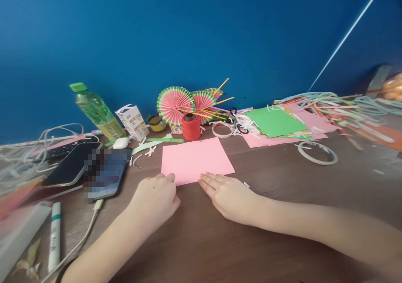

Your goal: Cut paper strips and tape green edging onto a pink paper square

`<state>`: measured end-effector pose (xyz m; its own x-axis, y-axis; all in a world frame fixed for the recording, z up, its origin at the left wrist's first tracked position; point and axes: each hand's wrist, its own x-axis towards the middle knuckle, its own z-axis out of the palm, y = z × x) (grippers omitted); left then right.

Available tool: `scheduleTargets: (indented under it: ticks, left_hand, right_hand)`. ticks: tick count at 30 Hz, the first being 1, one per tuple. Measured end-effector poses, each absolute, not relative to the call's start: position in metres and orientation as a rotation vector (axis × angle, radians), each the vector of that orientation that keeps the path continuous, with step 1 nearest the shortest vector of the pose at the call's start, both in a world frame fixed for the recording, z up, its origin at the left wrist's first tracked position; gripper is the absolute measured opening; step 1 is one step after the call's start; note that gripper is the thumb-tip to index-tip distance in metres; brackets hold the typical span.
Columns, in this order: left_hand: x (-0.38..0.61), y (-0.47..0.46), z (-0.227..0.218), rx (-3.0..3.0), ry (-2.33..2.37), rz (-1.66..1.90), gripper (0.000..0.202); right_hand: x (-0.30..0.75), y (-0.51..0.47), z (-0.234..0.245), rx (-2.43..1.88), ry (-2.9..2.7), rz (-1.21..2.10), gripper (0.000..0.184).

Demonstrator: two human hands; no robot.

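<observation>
A sheet of pink paper [194, 159] lies on the table in front of me. My left hand [157, 197] is closed at its near left corner, fingers curled and touching the paper, with the thumb off its edge. On the near right edge, my right hand [230, 197] rests open, its fingers stretched out together and fingertips flat on the sheet. Just beyond the paper stands a spool of red thread [191, 128]. A roll of tape [222, 129] lies to the right of the spool. What is under my left fingers is hidden.
Pleated paper fans [176, 107] lean by the blue wall. A drink bottle [99, 111], a carton [132, 122], phones [108, 172] and a marker [55, 234] are on the left. Green paper [278, 121], paper strips [333, 107] and another tape roll [333, 159] lie right.
</observation>
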<state>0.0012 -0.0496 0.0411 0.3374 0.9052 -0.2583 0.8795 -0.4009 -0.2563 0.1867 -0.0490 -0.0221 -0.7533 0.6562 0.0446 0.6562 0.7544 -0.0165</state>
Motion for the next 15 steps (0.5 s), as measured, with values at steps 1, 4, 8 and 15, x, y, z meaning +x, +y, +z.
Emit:
scheduleTargets:
  ticks: [1, 4, 8, 15]
  left_hand:
    - [0.0, -0.049, 0.043, -2.497, -1.672, 0.566, 0.029]
    - [-0.004, -0.048, 0.046, -2.465, -1.68, 0.571, 0.028]
    - [-0.008, -0.046, 0.046, -2.415, -1.726, 0.561, 0.027]
    - [-0.019, -0.041, 0.051, -2.276, -1.792, 0.618, 0.028]
  right_hand:
    - [0.187, -0.049, -0.022, -1.088, -2.904, 0.007, 0.049]
    - [0.187, -0.049, -0.022, -1.086, -2.923, 0.019, 0.05]
    - [0.187, -0.048, -0.02, -1.092, -2.944, 0.016, 0.05]
    - [0.187, -0.048, -0.021, -1.102, -2.943, 0.031, 0.05]
